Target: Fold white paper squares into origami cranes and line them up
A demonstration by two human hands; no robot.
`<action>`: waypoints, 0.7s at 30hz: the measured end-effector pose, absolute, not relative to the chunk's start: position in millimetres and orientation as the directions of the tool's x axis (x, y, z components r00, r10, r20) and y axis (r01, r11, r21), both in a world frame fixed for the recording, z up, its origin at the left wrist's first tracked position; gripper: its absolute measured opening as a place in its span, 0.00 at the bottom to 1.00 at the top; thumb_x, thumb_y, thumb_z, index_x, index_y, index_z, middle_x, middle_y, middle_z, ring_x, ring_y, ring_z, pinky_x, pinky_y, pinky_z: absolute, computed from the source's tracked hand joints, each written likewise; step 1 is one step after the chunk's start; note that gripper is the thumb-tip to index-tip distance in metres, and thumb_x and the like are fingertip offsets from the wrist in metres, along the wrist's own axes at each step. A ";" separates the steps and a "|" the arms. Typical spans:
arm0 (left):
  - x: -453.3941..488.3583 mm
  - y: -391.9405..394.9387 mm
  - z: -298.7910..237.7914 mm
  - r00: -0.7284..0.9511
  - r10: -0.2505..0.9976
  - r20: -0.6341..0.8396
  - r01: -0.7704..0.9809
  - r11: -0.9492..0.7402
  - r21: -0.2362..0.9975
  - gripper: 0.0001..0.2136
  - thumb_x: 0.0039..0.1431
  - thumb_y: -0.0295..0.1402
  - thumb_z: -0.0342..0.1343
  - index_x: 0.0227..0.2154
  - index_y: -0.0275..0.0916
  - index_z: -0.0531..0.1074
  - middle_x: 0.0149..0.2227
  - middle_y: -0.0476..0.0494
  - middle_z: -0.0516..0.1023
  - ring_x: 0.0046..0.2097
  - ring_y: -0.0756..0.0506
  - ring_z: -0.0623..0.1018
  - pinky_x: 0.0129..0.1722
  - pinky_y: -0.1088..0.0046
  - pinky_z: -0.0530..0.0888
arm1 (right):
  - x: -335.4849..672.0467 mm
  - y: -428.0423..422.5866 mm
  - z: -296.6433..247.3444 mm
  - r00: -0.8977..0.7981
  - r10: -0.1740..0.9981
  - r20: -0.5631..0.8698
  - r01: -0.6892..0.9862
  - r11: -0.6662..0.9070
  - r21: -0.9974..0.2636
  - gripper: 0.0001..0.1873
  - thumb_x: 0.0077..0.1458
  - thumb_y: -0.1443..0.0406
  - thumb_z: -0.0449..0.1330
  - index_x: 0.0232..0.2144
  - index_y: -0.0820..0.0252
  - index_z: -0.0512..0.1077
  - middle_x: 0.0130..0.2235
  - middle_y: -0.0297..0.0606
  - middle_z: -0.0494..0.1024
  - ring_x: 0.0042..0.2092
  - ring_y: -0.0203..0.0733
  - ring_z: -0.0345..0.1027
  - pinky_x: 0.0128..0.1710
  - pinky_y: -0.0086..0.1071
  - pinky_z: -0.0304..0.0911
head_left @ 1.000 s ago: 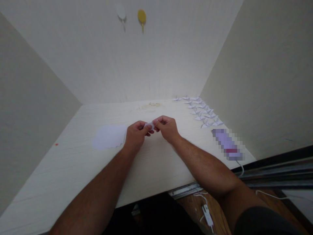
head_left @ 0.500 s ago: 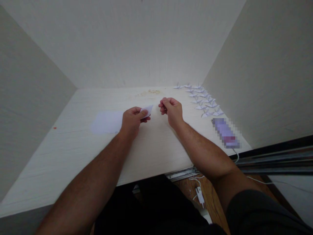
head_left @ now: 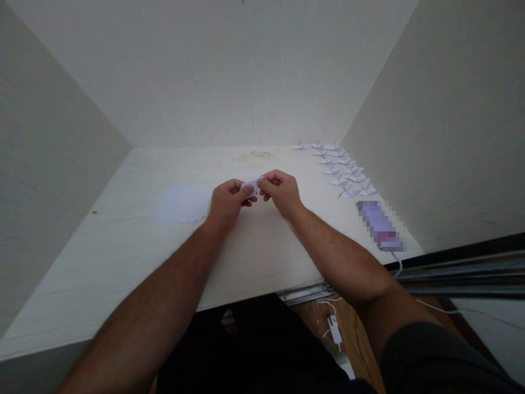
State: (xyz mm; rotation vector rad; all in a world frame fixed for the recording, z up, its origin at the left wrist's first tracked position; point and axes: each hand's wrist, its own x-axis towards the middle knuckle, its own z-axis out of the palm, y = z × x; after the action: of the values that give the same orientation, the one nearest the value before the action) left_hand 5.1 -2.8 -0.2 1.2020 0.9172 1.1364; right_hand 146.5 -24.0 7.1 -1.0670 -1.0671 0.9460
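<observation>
A small folded piece of white paper [head_left: 250, 186] is held above the middle of the table. My left hand [head_left: 229, 201] is closed on it, thumb on top and fingers beneath. The fingertips of my right hand [head_left: 281, 190] pinch the paper's right tip. Part of the paper is covered by the fingers, so its full shape is hidden. White paper sheets [head_left: 182, 204] lie flat on the table just left of my left hand. Several folded white paper cranes [head_left: 338, 179] stand in rows at the back right.
A phone with a blurred screen [head_left: 379, 224] lies near the right edge, a white cable [head_left: 397, 265] running from it. Walls enclose the white table [head_left: 254, 262] at the back and both sides. Below the front edge, a white plug adapter [head_left: 334, 331] hangs over the wooden floor.
My right hand has moved left to the paper and now grips its tip; before, it was apart from it. My left hand still holds the paper.
</observation>
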 end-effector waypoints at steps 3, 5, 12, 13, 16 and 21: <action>4.7 -2.9 0.0 0.228 0.972 0.056 -0.146 -0.023 0.989 0.11 0.45 0.35 0.65 0.25 0.36 0.70 0.22 0.47 0.76 0.24 0.49 0.76 0.24 0.75 0.70 | 146.0 -25.8 7.9 0.238 0.943 0.234 -0.071 0.257 -0.964 0.08 0.47 0.62 0.65 0.24 0.60 0.71 0.19 0.28 0.73 0.19 0.29 0.62 0.19 0.24 0.60; 4.3 -3.1 0.6 0.239 0.969 0.067 -0.138 -0.034 0.990 0.10 0.46 0.35 0.65 0.24 0.36 0.70 0.21 0.47 0.76 0.23 0.50 0.75 0.23 0.76 0.69 | 146.4 -26.1 7.2 0.243 0.937 0.250 -0.052 0.269 -0.962 0.08 0.48 0.61 0.65 0.24 0.59 0.71 0.19 0.28 0.73 0.19 0.28 0.62 0.19 0.24 0.60; 3.4 -4.1 6.0 0.262 0.965 0.011 -0.253 0.058 0.966 0.09 0.44 0.33 0.63 0.21 0.36 0.69 0.18 0.50 0.71 0.19 0.52 0.69 0.20 0.76 0.63 | 147.8 -25.0 7.4 0.191 0.947 0.258 -0.073 0.276 -0.958 0.10 0.44 0.61 0.67 0.30 0.59 0.74 0.21 0.29 0.75 0.23 0.32 0.69 0.21 0.26 0.65; 3.1 -4.0 6.5 0.273 0.962 0.010 -0.265 0.065 0.962 0.09 0.44 0.33 0.63 0.21 0.36 0.69 0.17 0.50 0.70 0.19 0.53 0.68 0.19 0.76 0.62 | 147.8 -25.3 8.5 0.191 0.946 0.261 -0.080 0.280 -0.957 0.10 0.44 0.61 0.67 0.30 0.59 0.74 0.21 0.29 0.75 0.23 0.33 0.69 0.21 0.26 0.65; 2.6 -3.8 6.9 0.290 0.957 0.010 -0.269 0.072 0.960 0.09 0.44 0.33 0.63 0.20 0.36 0.68 0.18 0.50 0.70 0.18 0.54 0.66 0.18 0.76 0.60 | 147.9 -26.7 11.9 0.201 0.943 0.265 -0.084 0.286 -0.955 0.09 0.45 0.60 0.66 0.29 0.59 0.74 0.21 0.29 0.75 0.22 0.32 0.69 0.21 0.26 0.65; 2.5 -3.5 6.1 0.290 0.957 0.025 -0.265 0.055 0.963 0.10 0.43 0.34 0.64 0.21 0.37 0.68 0.18 0.51 0.69 0.18 0.54 0.64 0.18 0.76 0.59 | 148.5 -27.5 13.7 0.220 0.942 0.252 -0.056 0.270 -0.961 0.09 0.46 0.60 0.66 0.28 0.58 0.74 0.20 0.29 0.74 0.22 0.32 0.68 0.21 0.26 0.65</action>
State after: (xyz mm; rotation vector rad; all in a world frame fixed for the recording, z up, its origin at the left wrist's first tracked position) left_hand 2.5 -3.5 6.1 1.1223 0.8047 1.0986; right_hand 148.5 -27.5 13.7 -1.0467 -1.1071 0.9021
